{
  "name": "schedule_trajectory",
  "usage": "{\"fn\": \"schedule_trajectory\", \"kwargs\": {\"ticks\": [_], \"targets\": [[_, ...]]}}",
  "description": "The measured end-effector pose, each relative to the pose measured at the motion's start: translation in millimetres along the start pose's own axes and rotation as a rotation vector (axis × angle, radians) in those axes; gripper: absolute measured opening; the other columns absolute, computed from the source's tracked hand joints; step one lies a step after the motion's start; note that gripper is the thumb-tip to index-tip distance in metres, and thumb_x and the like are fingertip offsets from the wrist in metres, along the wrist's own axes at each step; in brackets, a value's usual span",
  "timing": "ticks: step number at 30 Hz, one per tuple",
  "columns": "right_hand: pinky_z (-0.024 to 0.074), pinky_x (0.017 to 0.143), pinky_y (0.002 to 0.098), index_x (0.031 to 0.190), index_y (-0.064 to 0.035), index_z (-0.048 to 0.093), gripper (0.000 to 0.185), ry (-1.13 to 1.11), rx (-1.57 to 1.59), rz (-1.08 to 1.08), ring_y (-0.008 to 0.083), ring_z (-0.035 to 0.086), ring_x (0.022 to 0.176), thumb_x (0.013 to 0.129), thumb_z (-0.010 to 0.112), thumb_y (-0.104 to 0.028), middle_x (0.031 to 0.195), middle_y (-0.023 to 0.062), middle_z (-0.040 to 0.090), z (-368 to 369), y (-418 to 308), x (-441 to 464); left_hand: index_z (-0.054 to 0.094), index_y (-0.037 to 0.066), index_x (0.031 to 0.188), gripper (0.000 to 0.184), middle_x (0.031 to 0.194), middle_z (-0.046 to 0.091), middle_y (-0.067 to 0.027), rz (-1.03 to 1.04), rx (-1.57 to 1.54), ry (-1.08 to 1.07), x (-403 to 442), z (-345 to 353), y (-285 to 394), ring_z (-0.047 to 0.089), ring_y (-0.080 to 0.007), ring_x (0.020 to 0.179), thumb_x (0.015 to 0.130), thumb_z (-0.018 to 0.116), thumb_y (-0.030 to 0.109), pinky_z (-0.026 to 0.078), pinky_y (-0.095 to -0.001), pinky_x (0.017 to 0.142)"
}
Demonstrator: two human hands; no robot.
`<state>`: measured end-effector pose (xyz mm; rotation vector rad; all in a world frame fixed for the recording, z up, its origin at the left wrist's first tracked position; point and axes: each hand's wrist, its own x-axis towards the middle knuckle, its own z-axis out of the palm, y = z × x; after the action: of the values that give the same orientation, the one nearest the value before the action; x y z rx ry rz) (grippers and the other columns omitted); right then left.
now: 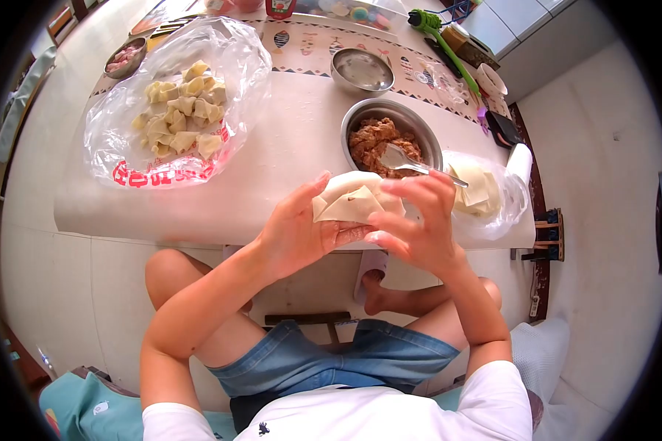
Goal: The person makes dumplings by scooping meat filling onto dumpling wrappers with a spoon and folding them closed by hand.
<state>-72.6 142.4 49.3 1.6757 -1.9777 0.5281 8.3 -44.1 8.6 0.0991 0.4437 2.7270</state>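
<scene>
A person in a white shirt and denim shorts sits at the tabletop. The left hand holds a pale wrapper above the near edge of the tabletop; its thumb is at the upper left side, while the other fingers support it from below. The wrapper is folded, and a small dark spot shows in its middle. The fingers of the right hand are spread and bent around the right side of the wrapper; one cannot tell whether they grip it.

Just beyond the right hand stands a metal bowl with reddish-brown filling, in which a spoon rests, its handle across the rim. To the right of it, a stack of wrappers lies in a clear plastic bag. On the left side, folded dumplings are gathered on another plastic bag with red printing. Farther, behind the filling, there is a smaller metal bowl.
</scene>
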Motion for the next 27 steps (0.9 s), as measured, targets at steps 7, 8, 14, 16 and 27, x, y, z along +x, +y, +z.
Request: {"fn": "schedule_trajectory", "kwargs": {"ticks": [7,8,14,16,27], "targets": [[0.0307,0.096,0.0421,0.086,-0.0192,0.059,0.026,0.045,-0.100,-0.013,0.0195,0.047,0.103,0.063,0.073,-0.019,0.116,0.0000,0.053,10.1,4.4,-3.7,0.038,0.000,0.130,0.052,0.120,0.052,-0.0107,0.041,0.278,0.067,1.9,6.6,0.6,0.052,-0.0197,0.112,0.089,0.050,0.030,0.039,-0.0359,0.101],[0.0320,0.094,0.0420,0.084,-0.0171,0.059,0.024,0.038,-0.046,0.039,0.0201,0.047,0.103,0.064,0.072,-0.017,0.115,0.0015,0.053,8.0,3.6,-2.8,0.038,0.000,0.130,0.052,0.120,0.052,-0.0104,0.040,0.349,0.109,1.0,4.3,1.8,0.052,-0.0188,0.111,0.088,0.053,0.027,0.039,-0.0348,0.101],[0.0455,0.079,0.0340,0.079,-0.0043,0.056,0.015,0.062,0.367,0.508,0.0220,0.054,0.092,0.070,0.068,-0.004,0.102,0.0095,0.056,9.8,-4.9,6.7,0.041,-0.002,0.126,0.045,0.119,0.051,-0.0097,0.087,0.512,0.133,1.9,6.0,0.7,0.052,-0.0160,0.110,0.086,0.056,0.011,0.040,-0.0327,0.101],[0.0475,0.073,0.0300,0.080,-0.0033,0.055,0.016,0.049,0.630,0.695,0.0185,0.056,0.084,0.072,0.069,-0.005,0.095,0.0088,0.057,14.7,-4.2,2.1,0.043,-0.003,0.124,0.039,0.119,0.051,-0.0099,0.123,0.690,0.154,1.8,5.9,-0.3,0.052,-0.0162,0.110,0.088,0.053,0.006,0.041,-0.0326,0.100],[0.0494,0.063,0.0262,0.087,-0.0027,0.059,0.018,0.179,0.707,0.712,0.0166,0.059,0.073,0.072,0.069,0.000,0.085,0.0057,0.056,17.4,-14.7,-4.4,0.047,0.002,0.122,0.031,0.110,0.056,-0.0109,0.221,0.629,0.313,1.2,4.0,0.5,0.056,-0.0197,0.104,0.092,0.049,0.010,0.047,-0.0302,0.091]]}}
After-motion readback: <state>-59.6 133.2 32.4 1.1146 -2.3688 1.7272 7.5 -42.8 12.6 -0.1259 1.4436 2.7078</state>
